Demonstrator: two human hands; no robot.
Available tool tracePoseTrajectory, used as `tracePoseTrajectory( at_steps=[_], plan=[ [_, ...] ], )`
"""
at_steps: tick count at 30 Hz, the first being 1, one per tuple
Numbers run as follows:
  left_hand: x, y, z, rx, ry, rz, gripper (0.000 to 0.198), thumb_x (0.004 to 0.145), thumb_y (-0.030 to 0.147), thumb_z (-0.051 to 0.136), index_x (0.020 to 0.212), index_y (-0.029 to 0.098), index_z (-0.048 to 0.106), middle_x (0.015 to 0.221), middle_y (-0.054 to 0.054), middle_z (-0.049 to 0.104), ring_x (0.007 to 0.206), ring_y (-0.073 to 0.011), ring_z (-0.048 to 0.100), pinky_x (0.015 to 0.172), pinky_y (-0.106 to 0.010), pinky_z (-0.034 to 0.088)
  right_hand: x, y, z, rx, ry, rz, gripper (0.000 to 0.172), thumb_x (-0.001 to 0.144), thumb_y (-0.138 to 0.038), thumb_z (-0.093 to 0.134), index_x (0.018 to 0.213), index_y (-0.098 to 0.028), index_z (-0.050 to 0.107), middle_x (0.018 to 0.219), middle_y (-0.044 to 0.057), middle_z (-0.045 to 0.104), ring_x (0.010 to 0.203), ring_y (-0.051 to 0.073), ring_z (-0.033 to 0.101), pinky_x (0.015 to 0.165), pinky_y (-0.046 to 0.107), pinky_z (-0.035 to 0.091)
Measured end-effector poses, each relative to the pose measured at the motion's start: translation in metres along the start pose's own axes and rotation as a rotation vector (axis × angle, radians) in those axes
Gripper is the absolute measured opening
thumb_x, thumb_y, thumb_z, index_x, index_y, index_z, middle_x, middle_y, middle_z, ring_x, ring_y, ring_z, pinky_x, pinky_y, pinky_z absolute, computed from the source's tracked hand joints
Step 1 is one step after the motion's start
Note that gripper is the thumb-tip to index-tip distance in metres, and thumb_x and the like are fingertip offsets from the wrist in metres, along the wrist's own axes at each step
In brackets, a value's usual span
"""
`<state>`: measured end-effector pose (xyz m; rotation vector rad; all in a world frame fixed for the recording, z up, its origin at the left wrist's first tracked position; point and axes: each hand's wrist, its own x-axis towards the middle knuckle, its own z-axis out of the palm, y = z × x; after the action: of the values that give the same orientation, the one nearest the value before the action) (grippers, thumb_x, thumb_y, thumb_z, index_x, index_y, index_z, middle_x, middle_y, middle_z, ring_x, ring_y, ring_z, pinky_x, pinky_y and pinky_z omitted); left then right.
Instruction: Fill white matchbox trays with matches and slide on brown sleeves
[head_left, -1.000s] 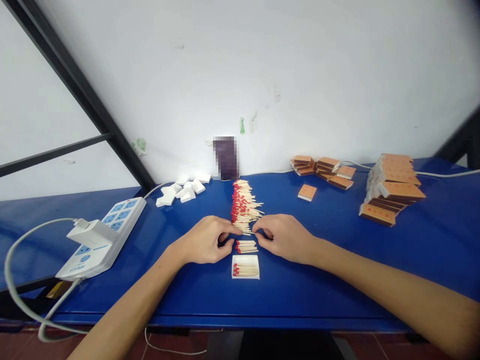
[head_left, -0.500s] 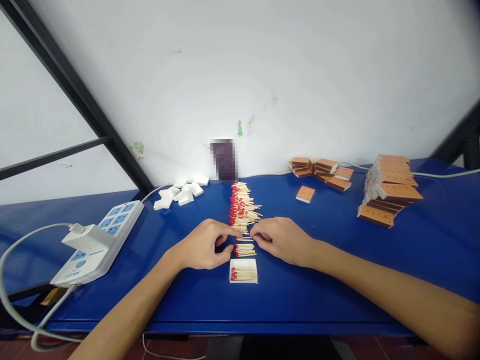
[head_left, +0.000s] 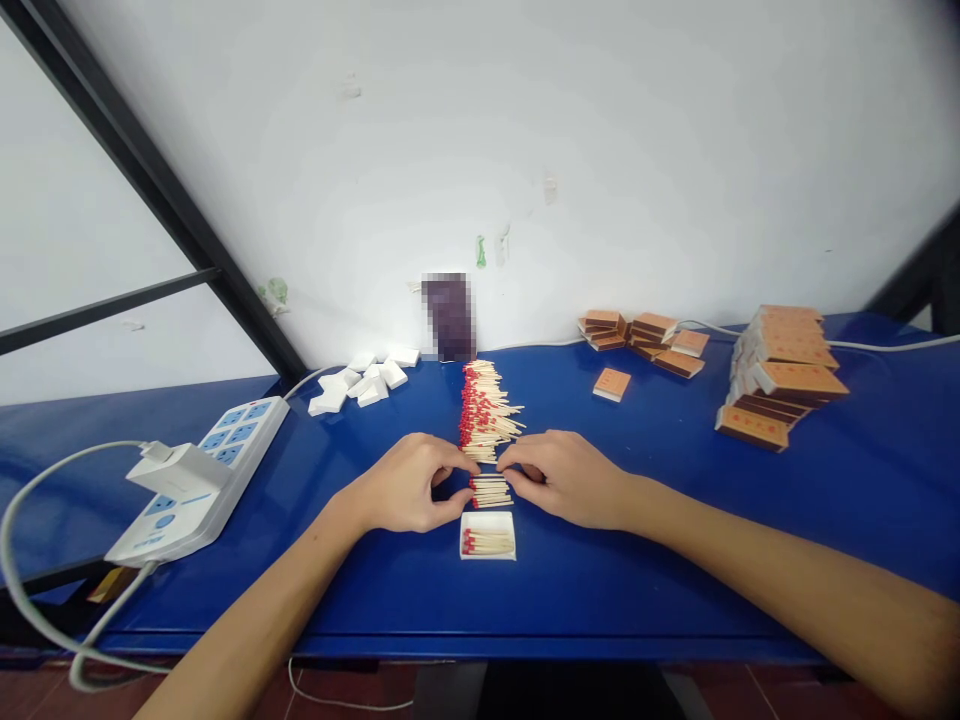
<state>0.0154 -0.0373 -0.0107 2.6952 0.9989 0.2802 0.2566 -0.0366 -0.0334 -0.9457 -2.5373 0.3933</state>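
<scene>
A short row of red-headed matches (head_left: 491, 492) lies flat on the blue table between my two hands. My left hand (head_left: 416, 485) is at the red-head end, index finger and thumb curved with a gap between them, their tips by the matches. Opposite it, my right hand (head_left: 566, 478) has its bent index finger and thumb at the plain stick ends, the tips close together. Behind the fingertips stretches a long heap of matches (head_left: 487, 410), heads mostly to the left. In front sits an open white matchbox tray (head_left: 487, 520), with several matches along its near side.
White trays (head_left: 360, 385) are piled at the back left. Orange matchboxes (head_left: 611, 384) lie at the back right, beside a larger leaning stack of matchboxes (head_left: 787, 375). A power strip (head_left: 217, 480) with a plugged-in charger and cables occupies the left. A pixelated dark object (head_left: 448, 318) stands against the wall.
Both hands have brought a match slightly nearer, from just beyond the short row up to its far edge. The view has shifted a little; the tray and boxes stay put.
</scene>
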Motion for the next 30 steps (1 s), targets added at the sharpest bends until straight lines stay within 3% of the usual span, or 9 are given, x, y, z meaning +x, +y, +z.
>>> tracePoseTrajectory(
  at_steps=[6,13,23,30],
  plan=[
    [0.0016,0.0009,-0.0011,0.003,0.008,0.024,0.019,0.088,0.032,0.062,0.099,0.020,0.072,0.064,0.002,0.056,0.060,-0.0121,0.051,0.063,-0.025,0.037,-0.0015,-0.0017,-0.0055,0.014,-0.052,-0.001,0.023,0.093,-0.037,0.057,0.099,-0.021,0.072,0.073,-0.001,0.063,0.063,0.012,0.050,0.064,0.027,0.032],
    [0.0025,0.0008,-0.0011,0.009,0.011,0.036,0.017,0.090,0.030,0.061,0.098,0.021,0.073,0.068,0.001,0.061,0.061,-0.0119,0.053,0.063,-0.025,0.037,-0.0019,0.0011,-0.0057,0.006,-0.072,-0.010,0.029,0.089,-0.044,0.063,0.105,-0.022,0.074,0.074,-0.001,0.064,0.065,0.013,0.053,0.067,0.028,0.035],
    [0.0040,0.0000,0.0003,0.004,0.028,0.045,0.028,0.095,0.042,0.056,0.099,0.020,0.074,0.070,0.000,0.065,0.061,-0.0117,0.055,0.063,-0.025,0.036,0.0010,-0.0008,0.0003,-0.026,-0.036,0.034,0.023,0.093,-0.036,0.059,0.099,-0.023,0.076,0.075,0.001,0.067,0.065,0.013,0.056,0.065,0.026,0.036],
    [0.0037,-0.0004,0.0033,0.014,0.050,0.043,0.023,0.093,0.038,0.060,0.098,0.020,0.074,0.074,-0.001,0.069,0.063,-0.0125,0.057,0.065,-0.025,0.039,0.0015,-0.0032,0.0033,-0.052,-0.014,0.032,0.019,0.093,-0.028,0.058,0.093,-0.022,0.076,0.074,0.001,0.068,0.065,0.013,0.057,0.061,0.025,0.035]
  ],
)
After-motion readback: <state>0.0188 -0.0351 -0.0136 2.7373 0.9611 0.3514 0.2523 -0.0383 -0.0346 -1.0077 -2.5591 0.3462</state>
